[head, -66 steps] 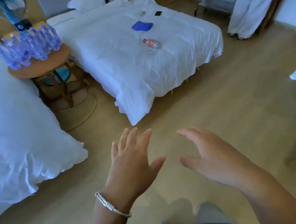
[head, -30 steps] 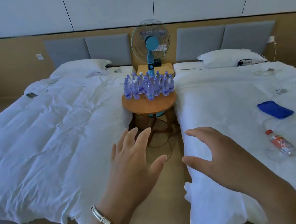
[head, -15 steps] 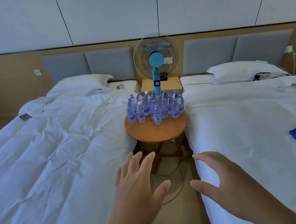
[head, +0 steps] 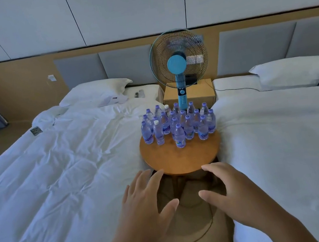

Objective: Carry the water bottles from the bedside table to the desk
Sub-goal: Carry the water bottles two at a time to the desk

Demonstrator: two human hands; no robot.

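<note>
Several small water bottles (head: 178,127) with purple caps stand upright in a tight cluster on the far half of a round wooden bedside table (head: 181,159) between two beds. My left hand (head: 146,203) is held out just short of the table's near edge, fingers spread and holding nothing. My right hand (head: 229,193) reaches forward beside it, fingers relaxed and empty. Both hands are below and in front of the bottles, touching none of them. No desk is in view.
White-covered beds flank the narrow aisle: left bed (head: 59,177), right bed (head: 293,152). A blue standing fan (head: 178,66) rises behind the table, in front of a wooden nightstand (head: 204,91). A cable (head: 192,238) loops on the floor under the table.
The view has swung from the floor to face the beds and closed in on the bedside table. Both hands stay open and have come near the table's front edge.
</note>
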